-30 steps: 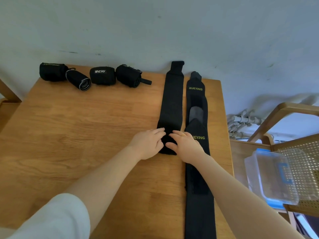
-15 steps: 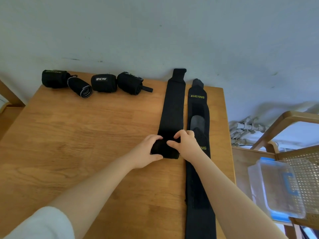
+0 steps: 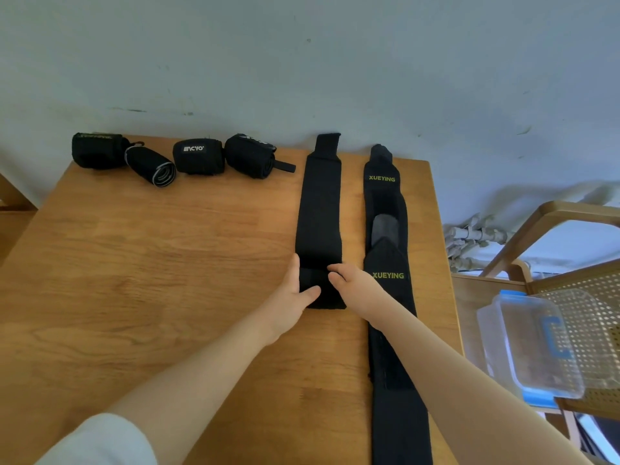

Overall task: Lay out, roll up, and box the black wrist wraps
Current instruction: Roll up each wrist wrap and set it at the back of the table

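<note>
A plain black wrist wrap [image 3: 320,209] lies flat on the wooden table [image 3: 141,263], running toward the wall, with its near end folded over into a short roll. My left hand [image 3: 291,297] grips that rolled end from the left, thumb on top. From the right, my right hand [image 3: 352,284] pinches the same end, fingers curled over it. To the right lies a long black strip of XUEYING wraps [image 3: 389,260] laid end to end, partly under my right forearm. Several rolled black wraps [image 3: 198,156] sit along the back left edge.
A clear plastic box with a blue clasp [image 3: 536,344] stands on a rattan chair [image 3: 600,297] right of the table. The wall runs close behind the table's far edge. Bare wood spreads over the left and middle of the table.
Both hands went from resting on the plain wrap's near end to gripping it, and that end is now turned over into a short roll. The view has shifted slightly.
</note>
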`<act>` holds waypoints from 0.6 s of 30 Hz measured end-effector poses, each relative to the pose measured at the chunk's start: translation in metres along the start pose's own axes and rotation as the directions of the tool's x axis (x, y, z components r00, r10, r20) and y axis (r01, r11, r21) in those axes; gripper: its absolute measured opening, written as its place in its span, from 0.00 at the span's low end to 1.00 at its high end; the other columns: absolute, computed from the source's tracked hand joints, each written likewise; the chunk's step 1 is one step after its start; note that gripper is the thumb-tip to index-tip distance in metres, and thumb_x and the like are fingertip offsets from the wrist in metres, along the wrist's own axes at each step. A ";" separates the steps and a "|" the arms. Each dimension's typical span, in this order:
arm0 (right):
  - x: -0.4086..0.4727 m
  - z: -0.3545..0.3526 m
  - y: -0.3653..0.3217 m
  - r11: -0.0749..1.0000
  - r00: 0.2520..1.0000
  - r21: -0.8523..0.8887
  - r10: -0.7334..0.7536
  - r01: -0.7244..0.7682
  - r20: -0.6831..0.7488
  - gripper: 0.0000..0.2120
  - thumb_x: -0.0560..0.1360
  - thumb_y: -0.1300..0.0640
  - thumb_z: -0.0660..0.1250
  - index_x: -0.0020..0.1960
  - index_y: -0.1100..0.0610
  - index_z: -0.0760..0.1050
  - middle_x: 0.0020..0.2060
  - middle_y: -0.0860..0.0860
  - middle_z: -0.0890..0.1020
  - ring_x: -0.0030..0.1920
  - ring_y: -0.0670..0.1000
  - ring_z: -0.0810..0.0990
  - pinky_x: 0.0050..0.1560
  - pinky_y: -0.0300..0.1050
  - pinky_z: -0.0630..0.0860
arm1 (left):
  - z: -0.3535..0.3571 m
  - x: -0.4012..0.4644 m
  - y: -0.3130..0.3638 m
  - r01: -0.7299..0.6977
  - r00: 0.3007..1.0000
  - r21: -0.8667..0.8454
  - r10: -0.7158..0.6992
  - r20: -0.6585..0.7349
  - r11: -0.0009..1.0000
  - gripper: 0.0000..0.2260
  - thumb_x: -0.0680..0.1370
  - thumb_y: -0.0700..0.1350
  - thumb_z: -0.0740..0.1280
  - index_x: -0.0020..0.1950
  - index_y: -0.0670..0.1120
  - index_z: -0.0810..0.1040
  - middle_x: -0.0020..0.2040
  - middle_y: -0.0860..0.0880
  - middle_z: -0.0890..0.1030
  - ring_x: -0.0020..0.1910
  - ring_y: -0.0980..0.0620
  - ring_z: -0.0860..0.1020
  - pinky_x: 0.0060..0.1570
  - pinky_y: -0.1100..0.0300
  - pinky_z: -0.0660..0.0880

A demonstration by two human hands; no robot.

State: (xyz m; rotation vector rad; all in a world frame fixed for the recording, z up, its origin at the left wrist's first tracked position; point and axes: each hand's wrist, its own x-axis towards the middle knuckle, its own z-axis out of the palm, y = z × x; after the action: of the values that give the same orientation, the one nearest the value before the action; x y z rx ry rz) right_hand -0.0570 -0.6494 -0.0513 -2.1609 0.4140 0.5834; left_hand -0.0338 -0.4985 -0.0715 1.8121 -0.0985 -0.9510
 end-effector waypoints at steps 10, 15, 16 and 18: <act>-0.023 0.026 -0.002 0.958 0.990 -0.282 0.006 -0.047 -0.144 0.20 0.79 0.44 0.60 0.69 0.46 0.70 0.69 0.52 0.62 0.68 0.56 0.62 0.65 0.51 0.66 | -0.015 -0.035 -0.033 -0.243 0.911 0.729 0.409 -0.056 0.640 0.26 0.79 0.51 0.63 0.75 0.50 0.60 0.74 0.52 0.59 0.69 0.54 0.65 0.64 0.63 0.65; -0.040 0.043 0.000 0.858 0.958 -0.512 -0.175 0.035 -0.228 0.21 0.81 0.46 0.55 0.73 0.48 0.65 0.68 0.49 0.68 0.67 0.52 0.65 0.66 0.48 0.63 | -0.018 -0.036 -0.034 -0.284 0.885 0.852 0.462 0.057 0.439 0.29 0.78 0.49 0.66 0.76 0.48 0.58 0.75 0.50 0.61 0.74 0.52 0.59 0.71 0.59 0.56; -0.043 0.045 0.003 0.864 0.963 -0.499 -0.188 0.068 -0.194 0.21 0.82 0.47 0.54 0.74 0.49 0.63 0.69 0.48 0.68 0.68 0.52 0.64 0.67 0.48 0.63 | -0.018 -0.037 -0.034 -0.295 0.879 0.852 0.472 0.065 0.433 0.28 0.78 0.49 0.65 0.75 0.48 0.59 0.74 0.50 0.62 0.72 0.52 0.61 0.70 0.60 0.58; -0.049 0.046 0.011 0.896 0.978 -0.428 -0.178 0.115 -0.110 0.24 0.80 0.46 0.57 0.75 0.50 0.61 0.70 0.48 0.68 0.70 0.51 0.64 0.68 0.49 0.64 | -0.019 -0.043 -0.036 -0.325 0.878 0.838 0.469 0.095 0.438 0.26 0.79 0.50 0.64 0.75 0.49 0.59 0.73 0.51 0.64 0.70 0.51 0.64 0.67 0.60 0.61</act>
State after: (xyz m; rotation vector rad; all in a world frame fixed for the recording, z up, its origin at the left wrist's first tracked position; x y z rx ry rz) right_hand -0.1157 -0.6149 -0.0564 -2.6351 0.2099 0.4592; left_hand -0.0633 -0.4473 -0.0748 2.5637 -1.0229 -0.3850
